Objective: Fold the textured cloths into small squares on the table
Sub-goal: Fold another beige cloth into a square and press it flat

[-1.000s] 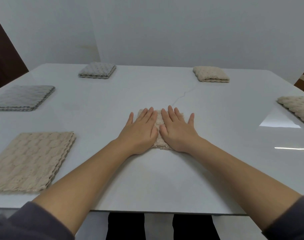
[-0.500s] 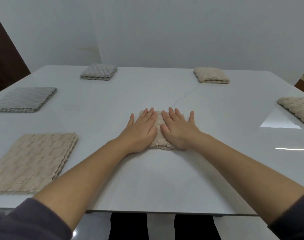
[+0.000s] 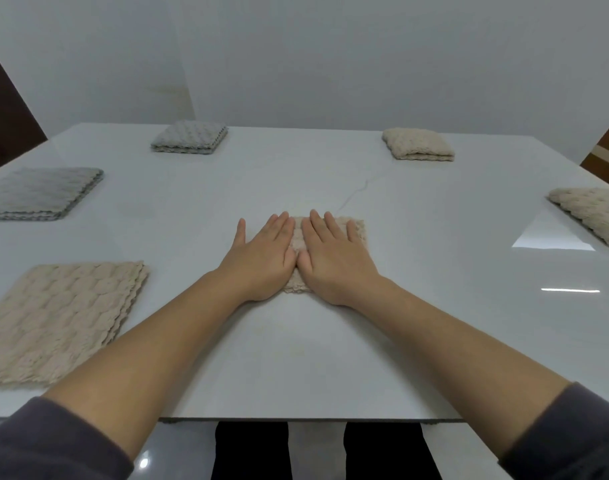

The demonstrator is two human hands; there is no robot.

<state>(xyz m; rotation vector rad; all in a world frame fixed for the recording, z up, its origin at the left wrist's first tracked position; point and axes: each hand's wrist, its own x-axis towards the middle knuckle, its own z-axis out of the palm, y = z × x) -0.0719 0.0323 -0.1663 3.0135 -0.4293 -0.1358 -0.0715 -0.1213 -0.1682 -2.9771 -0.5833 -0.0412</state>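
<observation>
Glossy white table (image 3: 434,341); both hands (image 3: 305,258) flat, fingers straight, pressing nubby beige folded cloth (image 3: 356,228).

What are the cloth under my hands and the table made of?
The beige cloth under the left hand and right hand looks like plush knit or microfibre: raised bubble texture, scalloped edge. The table looks like glossy white stone or a lookalike: it mirrors light and shows a grey vein.
</observation>
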